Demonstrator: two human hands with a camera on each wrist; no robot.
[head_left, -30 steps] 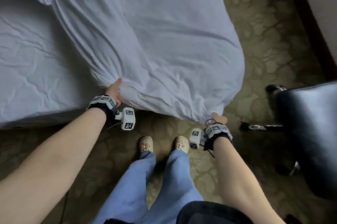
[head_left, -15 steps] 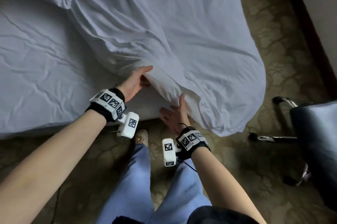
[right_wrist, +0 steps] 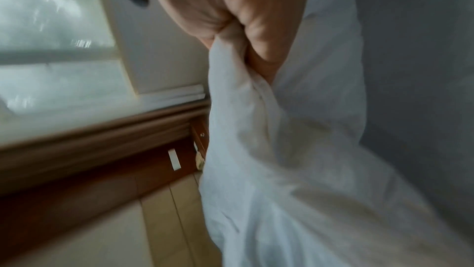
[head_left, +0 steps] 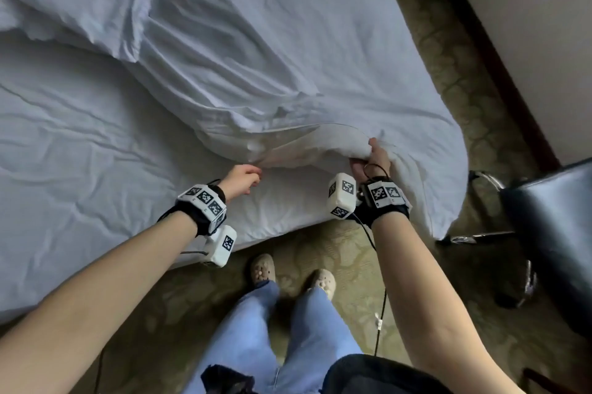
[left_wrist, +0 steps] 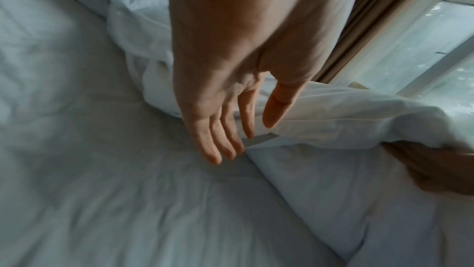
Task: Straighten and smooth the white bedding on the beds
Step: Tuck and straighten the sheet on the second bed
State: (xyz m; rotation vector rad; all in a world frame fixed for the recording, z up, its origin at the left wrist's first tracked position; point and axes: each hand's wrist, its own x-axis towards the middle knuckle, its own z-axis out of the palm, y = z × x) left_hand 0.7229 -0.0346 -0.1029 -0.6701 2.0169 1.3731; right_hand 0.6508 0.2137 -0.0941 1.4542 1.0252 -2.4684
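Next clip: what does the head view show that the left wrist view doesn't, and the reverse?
Only the head view shows the person's legs, shoes, patterned carpet, dark chair, and the right hand gripping the duvet edge. Only the left wrist view shows the window, the curtain, and the left hand with straight fingers. Both show the left hand at the duvet edge and the wrinkled sheet.

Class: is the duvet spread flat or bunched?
Bunched: the duvet shows deep folds, its edge gripped by the right hand.
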